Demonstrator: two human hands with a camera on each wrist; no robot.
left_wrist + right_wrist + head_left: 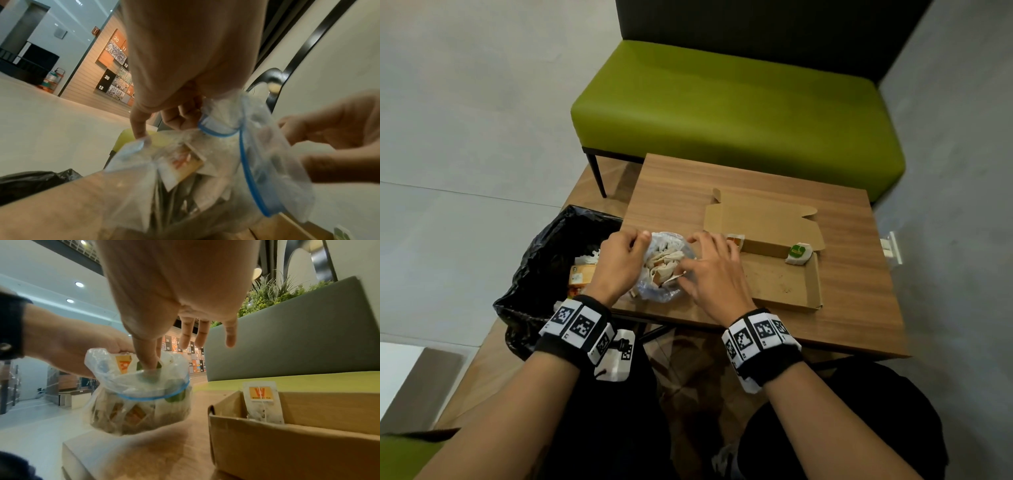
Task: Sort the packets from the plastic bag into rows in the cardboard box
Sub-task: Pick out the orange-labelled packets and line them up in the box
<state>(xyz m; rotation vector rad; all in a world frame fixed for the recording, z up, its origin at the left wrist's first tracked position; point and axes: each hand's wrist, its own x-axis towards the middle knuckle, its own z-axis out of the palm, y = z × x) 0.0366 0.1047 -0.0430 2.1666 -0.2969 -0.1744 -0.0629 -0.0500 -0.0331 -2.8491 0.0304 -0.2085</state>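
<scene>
Clear plastic bag (662, 270) sits at 9 o'clock of the cardboard box (784, 284); my left hand (616, 263) pinches its rim, right hand (714, 270) dips thumb and forefinger inside. Packets (262, 402) look light, flimsy; I'd pinch edges.

Packet (262, 400) standing in my cardboard box (287, 449): orange square, big "W", small words under it too blurry to read. Far wall photo boards (115, 65): numbers 20, 11, 13, 20, 12. Wristbands (578, 323): black-white square codes.
</scene>
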